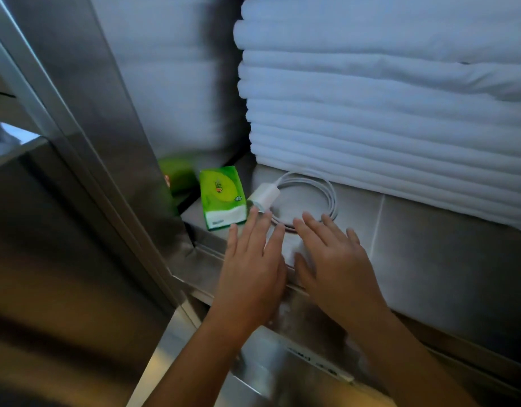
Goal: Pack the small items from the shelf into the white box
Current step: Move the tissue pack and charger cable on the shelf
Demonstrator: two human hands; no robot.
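Observation:
On the steel shelf (pixel 423 230) lie a green tissue pack (pixel 222 198) and, to its right, a white charger plug (pixel 265 196) with its white cable (pixel 326 198) coiled beside it. My left hand (pixel 253 259) is flat with straight fingers, its fingertips just short of the tissue pack and the plug. My right hand (pixel 332 257) is spread the same way, fingertips over the near loop of the cable. Neither hand holds anything. No white box is in view.
A tall stack of folded white towels (pixel 385 113) fills the shelf behind and to the right of the items. A shiny steel post (pixel 106 118) stands at the left and mirrors the green pack. The shelf's front lip (pixel 312 292) runs under my hands.

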